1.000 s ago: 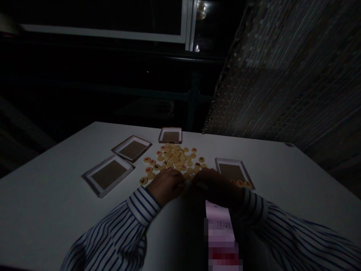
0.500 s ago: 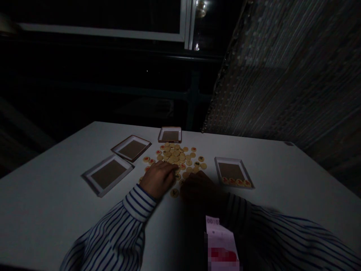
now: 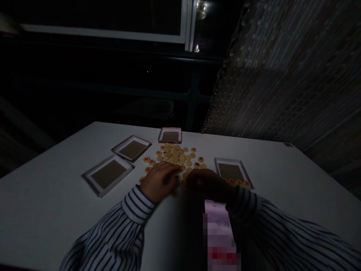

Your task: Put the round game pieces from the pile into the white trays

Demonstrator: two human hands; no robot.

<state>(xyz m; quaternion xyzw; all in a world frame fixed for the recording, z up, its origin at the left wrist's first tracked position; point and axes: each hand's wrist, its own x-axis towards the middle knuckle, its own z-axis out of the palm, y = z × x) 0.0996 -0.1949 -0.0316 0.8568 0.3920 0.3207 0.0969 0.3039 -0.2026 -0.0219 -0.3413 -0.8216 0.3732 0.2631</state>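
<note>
Round wooden pieces (image 3: 176,155), some with red or black characters, lie in a loose heap at the table's middle. My left hand (image 3: 160,181) is over the near left edge of the heap, its fingers curved and apart, with nothing visible in them. Just right of it, my right hand (image 3: 208,183) is bent in deep shadow at the heap's near right edge; whether it holds a piece is hidden. Several red-marked pieces (image 3: 239,183) stand in a row along the near side of the right box tray (image 3: 247,174).
Two shallow box trays (image 3: 98,191) (image 3: 115,146) lie at the left, and another tray (image 3: 170,142) sits behind the heap. A lit phone-like screen (image 3: 220,222) is below my right hand. A bead curtain (image 3: 254,86) hangs behind the white table (image 3: 62,177).
My right hand has risen slightly and shifted right, its wrist now nearer the right tray. My left hand's fingers have spread a little. More of the lit screen's top shows.
</note>
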